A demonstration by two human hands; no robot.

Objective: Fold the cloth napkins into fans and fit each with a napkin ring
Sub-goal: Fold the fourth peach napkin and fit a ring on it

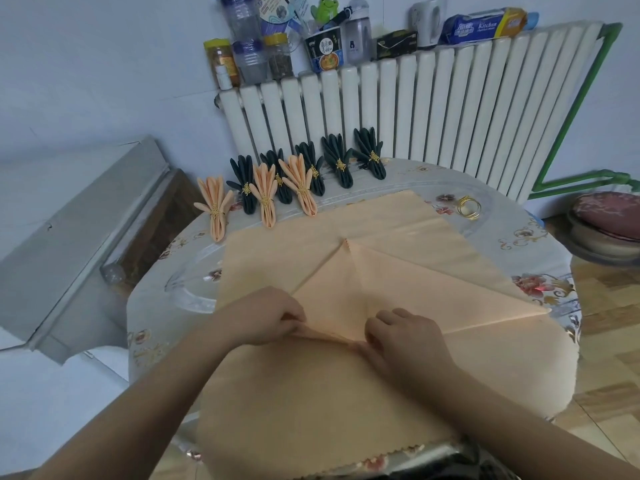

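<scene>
A peach napkin [363,271] lies spread over most of the round table [540,237], one corner folded in to a point near its middle, its zigzag-cut hem hanging off the edge at 6 o'clock. I judge the cloth light, limp and a little slick; it should crease under pressure but slide apart if let go, so the place to take it is right along the fold, close on both sides, where the layers stack.

My left hand [266,315] and right hand [405,336] work side by side at the middle of the cloth. The left fingers are curled and pinch a narrow raised pleat; the right fingers are bent down onto the same ridge at its 3 o'clock end, probably pinching too, though the knuckles hide the tips.

At 12 o'clock, along the far rim, stands a row of finished fans: dark ones [341,164] to the rear, peach ones [299,185] in front and toward 10 o'clock, each cinched by a gold ring. At 2 o'clock a few loose gold rings [469,207] sit on the tablecloth, well apart from my hands, near the napkin's far edge. Behind the table runs a white radiator [450,98] with bottles and jars along its top.
</scene>
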